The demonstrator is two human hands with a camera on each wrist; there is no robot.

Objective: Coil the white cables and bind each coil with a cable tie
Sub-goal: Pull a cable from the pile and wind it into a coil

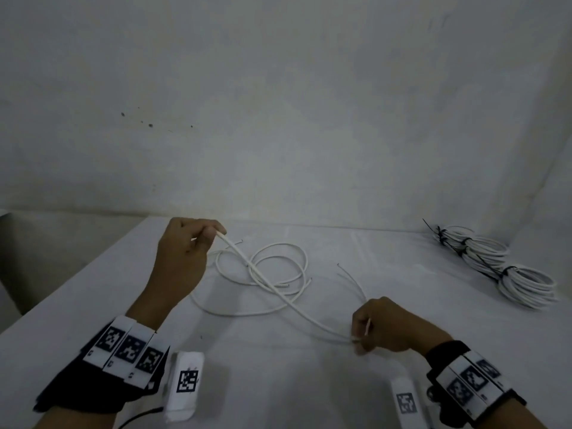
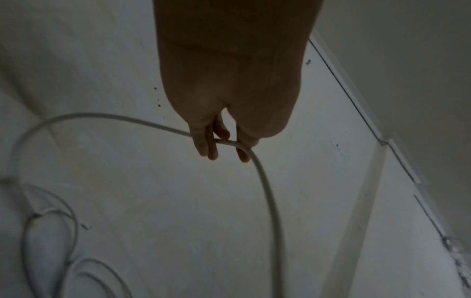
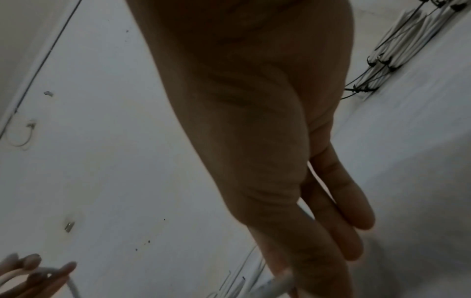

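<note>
We pinch white cable [image 1: 272, 289] in left hand [image 1: 182, 243], raised far-left; right hand [image 1: 390, 326] fingers clamp strands near-right, stretching span to coil. Bound coils [image 1: 501, 267] parked far-right.

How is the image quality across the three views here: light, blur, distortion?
Head view: dim, even light, soft shadows; the left hand, right hand and white cable read clearly, though the table edges bow from the wide lens. Left wrist view: hand backlit and dark, cable near the left edge blurred. Right wrist view: hand dark, lower part smeared, bound coils soft.
</note>
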